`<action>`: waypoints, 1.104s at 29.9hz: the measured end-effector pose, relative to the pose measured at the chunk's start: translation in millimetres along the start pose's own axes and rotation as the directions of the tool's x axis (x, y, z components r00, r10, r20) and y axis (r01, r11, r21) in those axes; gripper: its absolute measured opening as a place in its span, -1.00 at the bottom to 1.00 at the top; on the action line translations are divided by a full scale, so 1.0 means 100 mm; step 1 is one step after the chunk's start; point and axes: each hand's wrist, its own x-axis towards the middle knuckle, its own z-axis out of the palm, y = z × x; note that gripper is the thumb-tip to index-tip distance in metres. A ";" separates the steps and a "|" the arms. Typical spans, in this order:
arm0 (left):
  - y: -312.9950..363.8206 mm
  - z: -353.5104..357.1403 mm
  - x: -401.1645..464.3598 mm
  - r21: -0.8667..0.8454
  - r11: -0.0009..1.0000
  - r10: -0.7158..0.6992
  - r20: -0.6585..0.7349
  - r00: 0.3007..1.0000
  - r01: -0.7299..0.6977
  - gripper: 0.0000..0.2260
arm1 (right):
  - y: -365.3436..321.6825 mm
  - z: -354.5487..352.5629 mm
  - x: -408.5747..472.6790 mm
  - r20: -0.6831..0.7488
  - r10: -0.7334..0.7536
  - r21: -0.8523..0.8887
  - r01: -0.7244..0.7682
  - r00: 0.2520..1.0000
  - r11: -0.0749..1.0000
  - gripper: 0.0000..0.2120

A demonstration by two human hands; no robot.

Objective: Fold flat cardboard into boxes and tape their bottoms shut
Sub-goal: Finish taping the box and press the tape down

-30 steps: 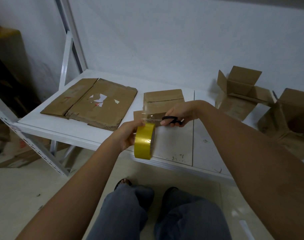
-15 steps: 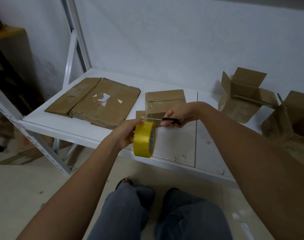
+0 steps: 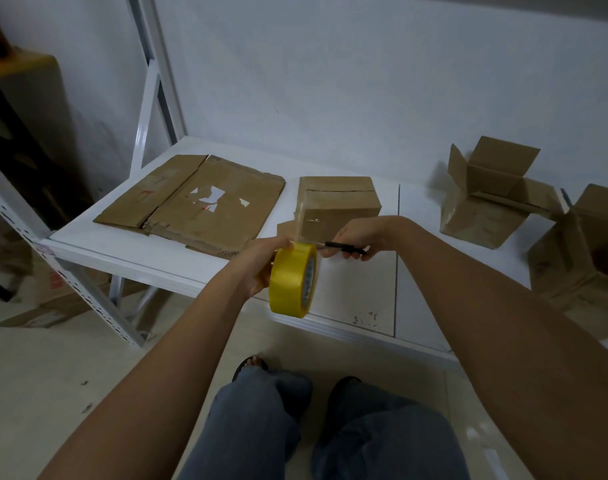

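We see the left hand (image 3: 261, 268) with its fingers wrapped around the yellow tape roll (image 3: 293, 279), held up on edge over the front of the white bench (image 3: 358, 292). The right hand (image 3: 356, 237) squeezes black scissors (image 3: 344, 250) just beside the roll's top. A clear strip of tape runs from the roll to the closed box (image 3: 339, 206) behind the hands.

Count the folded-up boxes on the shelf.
3: a closed box mid-shelf behind the hands, an open box to the right, another open box cut off at the right edge. More may sit out of view.
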 end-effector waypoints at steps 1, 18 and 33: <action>-0.01 -0.01 -0.01 0.007 1.000 -0.003 0.004 1.000 0.003 -0.68 | 0.02 0.01 0.01 -0.013 0.002 -0.007 -0.002 1.000 1.000 -0.58; -0.29 -0.01 -0.58 0.180 0.946 0.250 0.129 0.960 -0.270 -0.69 | 0.30 1.03 -0.49 -0.726 -0.169 0.123 0.368 0.666 0.922 -0.73; -0.60 -0.04 -1.45 0.242 0.881 0.334 0.290 0.897 -0.406 -0.67 | -0.06 1.57 -1.46 -0.744 -0.293 0.192 0.612 0.600 0.767 -0.97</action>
